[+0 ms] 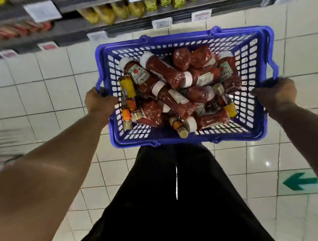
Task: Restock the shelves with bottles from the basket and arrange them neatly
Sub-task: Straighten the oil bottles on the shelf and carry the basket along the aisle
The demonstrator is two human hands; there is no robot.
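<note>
One blue basket [177,138] held above tiled floor [28,97], before shelves [159,16]. Inside, roughly a dozen red ketchup bottles [173,96] with white caps, piled lying down; about four small yellow-orange bottles [127,88] along edges. Exact count uncertain, pile overlapping. Left hand [98,100] gripping left rim, fingers curled round it. Right hand [276,91] gripping right rim, fingers curled likewise.

Blue lattice basket [181,39]; red ketchup bottles [167,72], white caps; white tiled floor [27,93], green arrow [299,181]; yellow packets [118,11].
</note>
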